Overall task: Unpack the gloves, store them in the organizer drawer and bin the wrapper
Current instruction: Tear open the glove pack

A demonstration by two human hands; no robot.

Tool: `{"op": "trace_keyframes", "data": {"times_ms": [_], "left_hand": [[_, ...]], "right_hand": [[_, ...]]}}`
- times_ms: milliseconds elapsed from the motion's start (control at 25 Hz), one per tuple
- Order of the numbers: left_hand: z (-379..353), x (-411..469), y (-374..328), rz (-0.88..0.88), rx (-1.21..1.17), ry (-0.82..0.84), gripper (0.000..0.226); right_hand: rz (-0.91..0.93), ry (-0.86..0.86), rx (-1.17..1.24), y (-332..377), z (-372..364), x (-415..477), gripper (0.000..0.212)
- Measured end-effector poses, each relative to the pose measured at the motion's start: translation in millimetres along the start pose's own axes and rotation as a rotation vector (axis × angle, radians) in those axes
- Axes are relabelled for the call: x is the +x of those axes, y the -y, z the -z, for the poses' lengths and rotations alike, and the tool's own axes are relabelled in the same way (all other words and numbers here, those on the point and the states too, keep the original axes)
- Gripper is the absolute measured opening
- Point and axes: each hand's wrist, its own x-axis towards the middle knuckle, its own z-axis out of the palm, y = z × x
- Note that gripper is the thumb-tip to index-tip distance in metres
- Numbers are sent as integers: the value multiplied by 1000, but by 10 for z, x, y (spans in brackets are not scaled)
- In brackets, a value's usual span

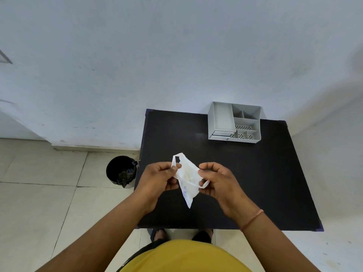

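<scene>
A white plastic wrapper (187, 177) with pale gloves inside hangs between my two hands above the black table (255, 183). My left hand (159, 179) pinches its upper left edge, where a torn strip loops upward. My right hand (216, 179) pinches its right side, with a torn strip curling under the fingers. The wrapper's lower tip points down toward me. A grey organizer (234, 122) stands at the table's far right, its small drawers (221, 135) at the front left corner looking shut. A black bin (121, 171) sits on the floor left of the table.
The table's far edge is close to a pale wall (176, 55). Tiled floor (39, 193) spreads to the left. The bin holds dark rubbish. My feet (180, 234) show under the table's near edge.
</scene>
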Motion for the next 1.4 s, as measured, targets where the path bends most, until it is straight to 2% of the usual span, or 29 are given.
{"op": "trace_keyframes", "data": {"times_ms": [80, 120, 160, 200, 240, 280, 360, 400, 480, 600, 720, 800, 920, 960, 1000, 1080, 1120, 1160, 1200, 1240, 1280, 1320, 1360, 1400], "left_hand": [[26, 20, -7, -82, 103, -6, 18], [18, 16, -16, -119, 137, 1, 18], [3, 16, -25, -150, 168, 11, 19], [-18, 20, -28, -180, 203, 23, 19], [-42, 27, -25, -213, 245, 33, 18], [-58, 31, -22, -244, 294, 45, 18], [-70, 28, -10, -286, 381, 80, 17], [-65, 22, -5, -296, 426, 97, 24], [-27, 12, 10, -314, 513, 130, 44], [39, -2, 40, -340, 590, 152, 55], [22, -68, 115, -324, 598, 201, 57], [-69, -136, 178, -322, 582, 259, 59], [-200, -176, 259, -333, 608, 295, 60], [-218, -188, 266, -338, 631, 329, 59], [-214, -202, 260, -348, 645, 382, 58], [-149, -248, 201, -374, 563, 529, 48], [-96, -258, 139, -385, 464, 541, 40], [-25, -234, 61, -388, 336, 449, 32], [71, -162, -15, -384, 206, 268, 28], [190, -56, -82, -385, 132, 62, 31], [320, 64, -156, -371, 138, -90, 42], [449, 181, -221, -326, 175, -128, 60], [551, 290, -260, -260, 193, -51, 76], [611, 377, -276, -190, 163, 91, 81]], "right_hand": [[169, -160, -606, 11, -27, -62, 19], [334, -264, -892, -7, -53, -90, 25], [541, -354, -1051, -6, -90, -117, 25], [729, -382, -1083, -5, -129, -118, 20], [810, -340, -1058, 6, -175, -105, 15], [805, -254, -1004, 27, -221, -66, 16], [634, -46, -932, 73, -293, 67, 22], [540, 65, -954, 86, -310, 139, 24], [465, 217, -1069, 52, -323, 257, 24], [405, 276, -1139, -13, -386, 327, 22], [489, 244, -1241, -124, -509, 347, 32], [454, 235, -1348, -167, -524, 351, 34], [341, 409, -1675, -249, -433, 278, 39], [252, 418, -1809, -216, -402, 220, 40], [246, 411, -1877, -197, -382, 214, 38], [252, 275, -1848, -158, -345, 138, 29], [288, 184, -1766, -141, -312, 133, 26], [312, 39, -1600, -160, -246, 132, 27], [296, -47, -1471, -203, -160, 126, 32], [207, -95, -1247, -189, -97, 75, 35], [148, -49, -1104, -135, -41, 57, 32], [110, 23, -947, -86, -19, 21, 24], [142, 51, -789, 27, -9, -17, 17], [301, 40, -750, 132, 23, -23, 21]]}}
